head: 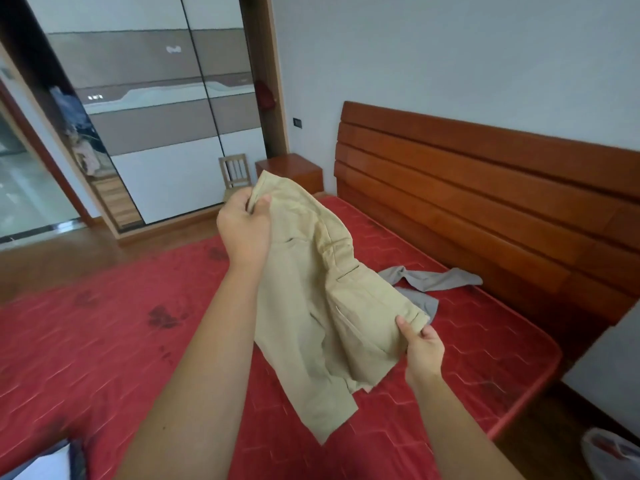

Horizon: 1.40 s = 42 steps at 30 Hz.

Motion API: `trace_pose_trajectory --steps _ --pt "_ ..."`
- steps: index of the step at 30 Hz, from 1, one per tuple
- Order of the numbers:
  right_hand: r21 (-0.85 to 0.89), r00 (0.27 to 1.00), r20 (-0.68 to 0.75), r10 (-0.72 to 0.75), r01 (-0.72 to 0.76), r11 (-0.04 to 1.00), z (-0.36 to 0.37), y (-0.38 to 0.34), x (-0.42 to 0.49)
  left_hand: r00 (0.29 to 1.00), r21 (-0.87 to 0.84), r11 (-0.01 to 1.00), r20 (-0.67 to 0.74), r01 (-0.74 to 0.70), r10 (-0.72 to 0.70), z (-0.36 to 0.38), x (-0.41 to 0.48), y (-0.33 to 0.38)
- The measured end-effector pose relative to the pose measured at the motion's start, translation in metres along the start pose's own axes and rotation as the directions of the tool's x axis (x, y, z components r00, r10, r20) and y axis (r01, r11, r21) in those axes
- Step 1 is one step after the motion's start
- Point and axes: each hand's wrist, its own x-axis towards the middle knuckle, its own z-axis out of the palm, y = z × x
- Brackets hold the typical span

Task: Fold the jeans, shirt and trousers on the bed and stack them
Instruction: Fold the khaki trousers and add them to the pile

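**Forearms out, beige trousers held up over the bed**

Both forearms (194,375) reach forward. My left grip (244,230) is raised, with fingers and thumb closed on a bunched top corner of the trousers (311,306). My right grip (424,348) sits lower and pinches the other top corner between thumb and fingers. The trousers hang crumpled between them above the red bed (104,341). Behind them a grey shirt (429,280) lies spread on the mattress near the wooden headboard (485,188). A nightstand (291,171) stands beside the headboard, with a wardrobe (156,116) further left.

Soft even light, glare on glossy grey-white wardrobe door (149,109) above left hand (244,230), fisheye bowing, blurry edges.
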Motion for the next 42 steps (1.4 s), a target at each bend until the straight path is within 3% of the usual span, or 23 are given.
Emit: trace_pose_trajectory --steps 5,11,17,21,25,29,33,39,42 --pt "0.007 0.935 0.165 -0.314 0.317 0.948 0.092 -0.110 0.029 0.984 0.070 0.995 -0.162 -0.066 0.076 -0.032 0.044 0.024" --pt "0.086 0.688 0.319 -0.652 0.664 0.743 0.196 -0.257 0.022 0.933 0.038 0.987 -0.324 -0.154 0.158 -0.083 0.106 0.085" --pt "0.254 0.585 0.282 -0.761 0.719 0.647 0.251 -0.367 0.004 0.832 0.071 0.973 -0.507 -0.219 0.225 -0.138 0.167 0.153" --pt "0.220 0.570 0.380 -0.729 0.710 0.669 0.265 -0.385 0.004 0.824 0.127 0.968 -0.508 -0.216 0.250 -0.155 0.183 0.175" --pt "0.285 0.551 0.486 -0.679 0.634 0.719 0.274 -0.387 0.001 0.838 0.015 0.975 -0.507 -0.222 0.199 -0.165 0.180 0.182" --pt "0.415 0.477 0.644 -0.598 0.439 0.797 0.277 -0.386 0.005 0.921 -0.255 0.940 -0.371 -0.226 0.121 -0.188 0.176 0.191" --pt "0.530 0.417 0.702 -0.577 0.236 0.815 0.278 -0.385 0.001 0.976 -0.478 0.851 -0.141 -0.215 0.167 -0.199 0.172 0.203" --pt "0.451 0.184 0.865 -0.466 0.117 0.885 0.304 -0.372 -0.029 0.968 -0.529 0.848 0.194 -0.033 0.158 -0.169 0.172 0.208" --pt "0.404 0.057 0.907 -0.417 0.161 0.900 0.308 -0.370 -0.053 0.923 -0.493 0.870 0.340 0.014 0.178 -0.145 0.167 0.206"
